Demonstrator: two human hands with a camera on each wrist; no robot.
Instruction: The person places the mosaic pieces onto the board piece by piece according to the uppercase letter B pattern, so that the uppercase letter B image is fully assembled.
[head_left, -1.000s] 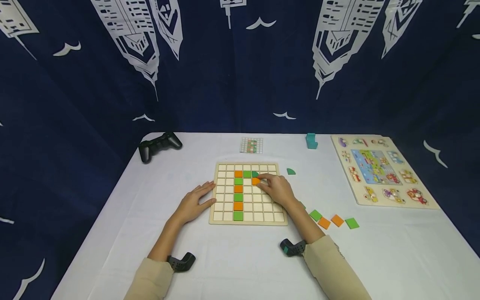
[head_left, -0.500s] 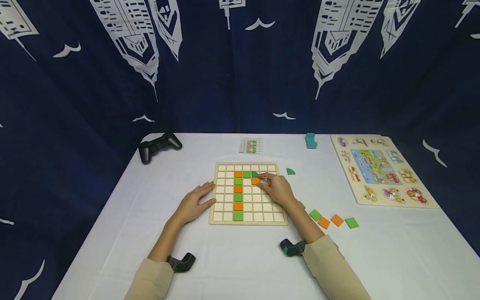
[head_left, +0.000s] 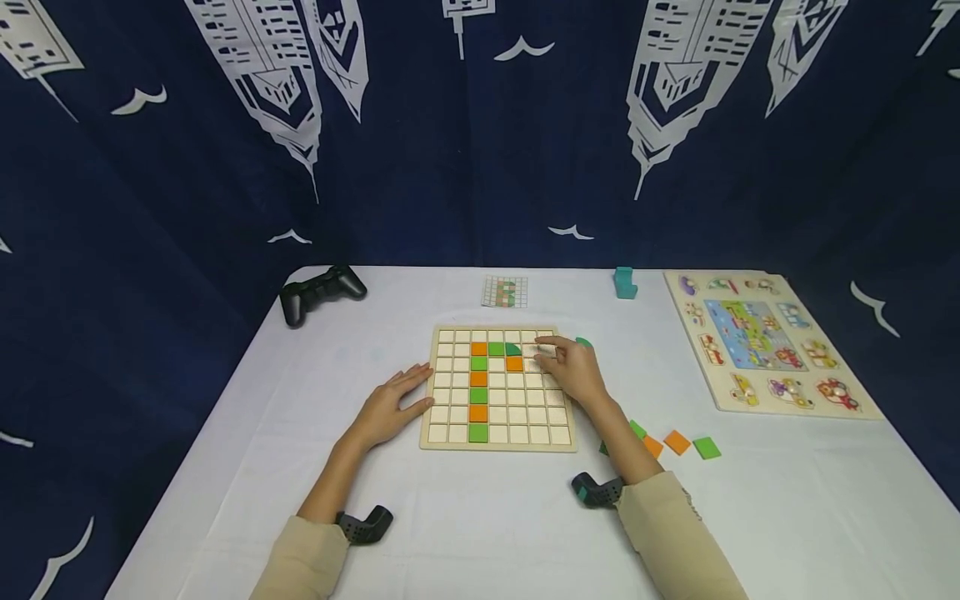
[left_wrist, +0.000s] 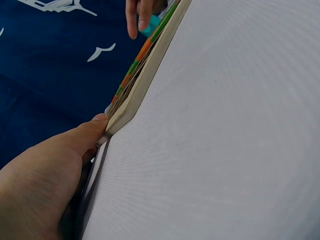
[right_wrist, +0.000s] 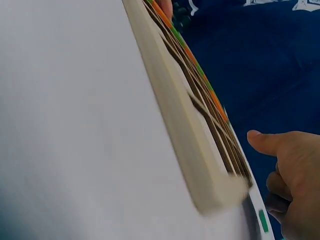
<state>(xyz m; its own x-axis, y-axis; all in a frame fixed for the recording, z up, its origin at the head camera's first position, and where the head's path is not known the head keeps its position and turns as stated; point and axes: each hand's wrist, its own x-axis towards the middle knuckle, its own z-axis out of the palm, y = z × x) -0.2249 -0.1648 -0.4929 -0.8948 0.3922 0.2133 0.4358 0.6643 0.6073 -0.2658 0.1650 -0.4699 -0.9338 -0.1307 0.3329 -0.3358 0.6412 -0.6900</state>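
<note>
A wooden grid board (head_left: 498,447) lies mid-table, with a column of alternating orange and green square tiles (head_left: 478,396) set in it. To the right of the column's top are a green square (head_left: 497,349), a dark green quarter-round piece (head_left: 512,349) and an orange tile (head_left: 514,364). My left hand (head_left: 386,408) touches the board's left edge, its thumb (left_wrist: 92,131) against the rim in the left wrist view. Over the board's right side hovers my right hand (head_left: 576,371), thumb and index finger apart, with nothing visible between them. Another quarter-round piece (head_left: 584,342) lies beyond it, partly hidden.
Several loose tiles (head_left: 677,442) lie right of the board, some behind the right forearm. A pattern card (head_left: 505,292) sits behind the board. Around the edges are a black game controller (head_left: 322,293), a teal block (head_left: 625,283) and a picture puzzle (head_left: 772,379).
My right hand has moved right, away from the orange tile and the quarter-round piece, which stay in the grid. The left hand keeps its place.
</note>
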